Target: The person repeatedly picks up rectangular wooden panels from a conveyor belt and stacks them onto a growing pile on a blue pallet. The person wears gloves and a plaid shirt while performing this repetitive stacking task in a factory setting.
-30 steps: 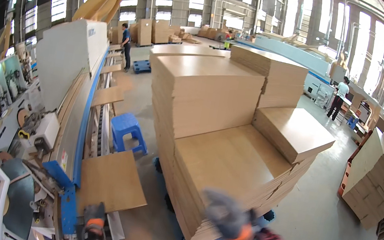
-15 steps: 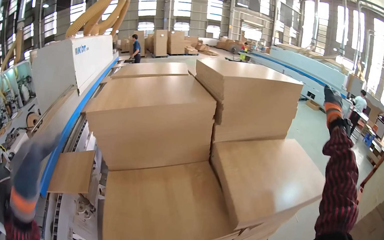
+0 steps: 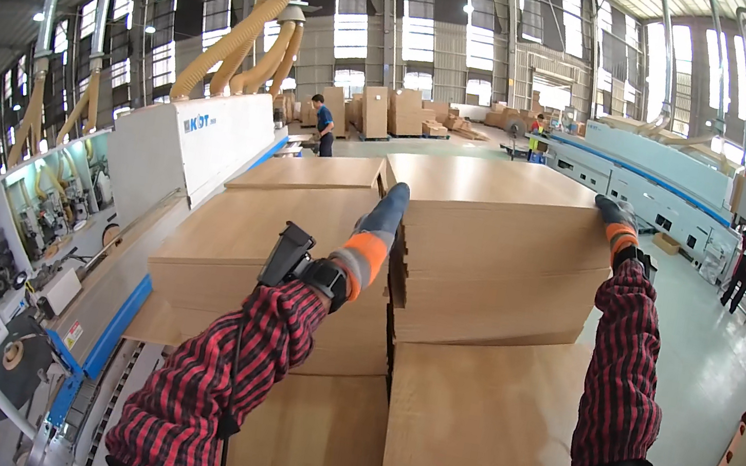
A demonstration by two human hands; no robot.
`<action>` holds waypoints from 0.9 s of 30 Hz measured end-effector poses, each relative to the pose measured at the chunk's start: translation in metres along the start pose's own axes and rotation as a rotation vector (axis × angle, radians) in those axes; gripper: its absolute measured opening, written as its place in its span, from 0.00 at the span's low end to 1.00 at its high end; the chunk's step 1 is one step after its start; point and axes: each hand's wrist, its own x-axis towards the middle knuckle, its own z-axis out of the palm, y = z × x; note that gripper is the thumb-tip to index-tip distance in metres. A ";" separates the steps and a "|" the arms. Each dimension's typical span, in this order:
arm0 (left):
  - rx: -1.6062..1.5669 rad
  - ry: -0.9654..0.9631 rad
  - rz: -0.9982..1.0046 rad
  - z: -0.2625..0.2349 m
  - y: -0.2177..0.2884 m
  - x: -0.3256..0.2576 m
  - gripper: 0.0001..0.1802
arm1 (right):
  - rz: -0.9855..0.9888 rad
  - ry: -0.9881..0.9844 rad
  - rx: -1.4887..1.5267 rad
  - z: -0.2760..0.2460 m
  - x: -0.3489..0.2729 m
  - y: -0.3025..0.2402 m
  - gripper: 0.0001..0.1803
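Panels [image 3: 500, 183] lie between our left hand [image 3: 381, 217] and right hand [image 3: 616, 218], grip closure unclear; we seem to be grasping, next probably needing even lifting.

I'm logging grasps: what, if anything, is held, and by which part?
Left hand and right hand flank the tall panel stack at its near top corners; a firm hold cannot be confirmed.

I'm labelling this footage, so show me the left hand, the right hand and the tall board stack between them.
Left hand [image 3: 383, 216], head view: middle of the gloved hand.
Right hand [image 3: 616, 218], head view: middle of the gloved hand.
Tall board stack [image 3: 502, 257], head view: its near side, below the top board.
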 end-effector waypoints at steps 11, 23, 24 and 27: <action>-0.090 0.145 -0.050 0.012 -0.014 -0.007 0.29 | 0.085 -0.097 -0.013 -0.037 -0.038 -0.010 0.39; -0.529 -0.001 -0.383 -0.031 0.087 -0.224 0.29 | 0.093 -0.324 0.371 -0.181 -0.203 -0.002 0.15; -0.488 0.017 -0.418 -0.037 0.083 -0.244 0.28 | 0.058 -0.327 0.459 -0.186 -0.221 0.012 0.14; -0.448 0.163 -0.423 -0.053 0.052 -0.314 0.24 | -0.170 -0.207 0.480 -0.199 -0.282 0.057 0.13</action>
